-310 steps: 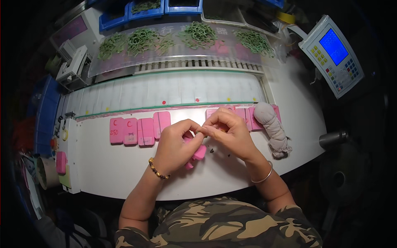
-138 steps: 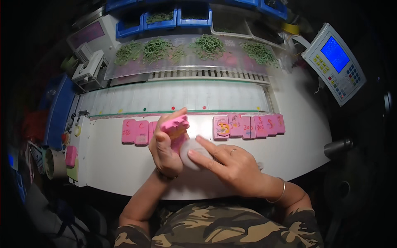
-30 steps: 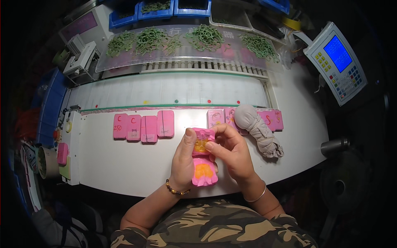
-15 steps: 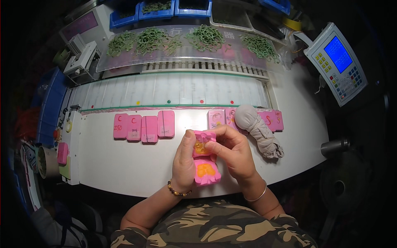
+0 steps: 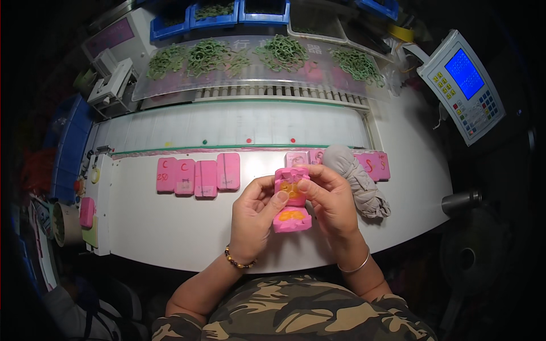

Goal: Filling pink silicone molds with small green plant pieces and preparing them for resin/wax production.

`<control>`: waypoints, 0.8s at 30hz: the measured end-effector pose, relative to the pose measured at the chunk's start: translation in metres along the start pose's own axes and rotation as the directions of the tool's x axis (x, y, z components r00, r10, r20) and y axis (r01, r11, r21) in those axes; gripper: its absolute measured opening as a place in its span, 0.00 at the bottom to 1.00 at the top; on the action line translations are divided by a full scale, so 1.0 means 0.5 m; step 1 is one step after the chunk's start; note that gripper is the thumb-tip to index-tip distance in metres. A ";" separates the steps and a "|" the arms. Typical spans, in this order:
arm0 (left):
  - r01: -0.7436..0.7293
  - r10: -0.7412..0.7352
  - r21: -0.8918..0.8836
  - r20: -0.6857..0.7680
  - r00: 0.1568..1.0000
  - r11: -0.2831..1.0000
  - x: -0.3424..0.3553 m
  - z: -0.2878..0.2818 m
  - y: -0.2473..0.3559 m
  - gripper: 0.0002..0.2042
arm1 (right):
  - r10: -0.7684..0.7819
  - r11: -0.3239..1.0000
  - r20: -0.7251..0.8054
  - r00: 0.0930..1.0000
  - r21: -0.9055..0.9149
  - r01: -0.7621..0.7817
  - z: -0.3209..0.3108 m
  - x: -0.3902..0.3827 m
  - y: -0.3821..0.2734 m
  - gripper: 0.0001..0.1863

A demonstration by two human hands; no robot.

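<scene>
Both hands hold a pink rubber mould [image 5: 292, 221], folded open into two halves above the near part of the white table. Its upper half stands toward me, and the lower half tips forward; each has a yellow-orange hollow in the middle. My left hand [image 5: 256, 213] is closed on the mould's left side, thumb near the fold. My right hand [image 5: 333, 202] grips the upper half from the right, with its thumb at the yellow-orange part. Whether a small piece sits in the hollow, I cannot tell.
Several pink mould blocks [image 5: 228, 171] lie left of centre, more [image 5: 369, 165] at right beside a grey cloth bundle [image 5: 358, 182]. Behind runs a pale conveyor belt [image 5: 227, 128]. Green wax pieces [image 5: 281, 54] lie on a clear sheet. A control panel [image 5: 466, 85] stands right, a dark cylinder [image 5: 460, 200] below it.
The mould has moved slightly up and right, and its lower half looks more foreshortened. My left thumb has come onto the mould's front. The belt's coloured dots have shifted left.
</scene>
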State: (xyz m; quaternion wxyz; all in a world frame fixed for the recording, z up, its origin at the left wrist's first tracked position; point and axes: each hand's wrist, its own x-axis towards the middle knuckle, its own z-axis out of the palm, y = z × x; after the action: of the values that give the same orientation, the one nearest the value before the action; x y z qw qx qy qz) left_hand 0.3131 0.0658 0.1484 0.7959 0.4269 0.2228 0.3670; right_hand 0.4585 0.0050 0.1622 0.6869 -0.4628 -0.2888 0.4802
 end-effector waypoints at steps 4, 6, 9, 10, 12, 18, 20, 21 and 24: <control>0.013 -0.012 -0.046 0.031 0.999 0.999 0.003 -0.004 0.003 0.15 | 0.099 0.974 0.098 0.990 0.195 -0.116 -0.013 0.001 -0.007 0.14; 0.029 -0.029 -0.012 0.030 0.999 0.999 0.005 -0.007 0.005 0.15 | 0.072 0.989 0.087 0.994 0.123 -0.083 -0.012 0.003 -0.002 0.14; -0.015 0.014 -0.036 -0.036 0.999 0.999 0.008 -0.007 0.001 0.14 | 0.002 1.000 0.075 0.997 -0.026 0.000 0.007 0.001 0.000 0.14; -0.015 0.014 -0.035 -0.035 0.999 0.999 0.008 -0.006 0.002 0.14 | -0.039 0.994 0.077 0.996 -0.102 0.047 0.012 -0.001 0.000 0.15; -0.030 0.028 -0.018 -0.071 0.997 0.999 0.007 -0.004 0.004 0.14 | -0.070 0.980 0.082 0.994 -0.182 0.084 0.009 0.000 0.001 0.15; 0.004 -0.004 -0.014 -0.051 0.999 1.000 0.007 -0.003 0.009 0.16 | -0.116 0.958 0.056 0.992 -0.257 0.126 0.011 -0.008 0.001 0.16; -0.028 0.029 0.014 -0.022 0.999 1.000 0.008 -0.002 0.009 0.17 | -0.090 0.978 0.037 0.995 -0.187 0.095 0.011 -0.007 0.001 0.16; -0.061 0.061 0.041 0.009 0.998 0.997 0.008 -0.001 0.009 0.19 | -0.029 0.994 0.021 0.999 -0.106 0.031 0.009 -0.005 -0.001 0.16; -0.056 0.057 0.014 -0.026 0.998 0.998 0.010 0.005 0.016 0.22 | 0.032 0.999 0.002 0.999 -0.019 -0.032 0.006 -0.004 0.006 0.17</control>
State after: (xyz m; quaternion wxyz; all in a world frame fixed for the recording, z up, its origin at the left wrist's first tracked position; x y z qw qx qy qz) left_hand 0.3146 0.0712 0.1562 0.7794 0.4333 0.2234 0.3935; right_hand 0.4537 0.0045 0.1608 0.6743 -0.4734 -0.2867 0.4889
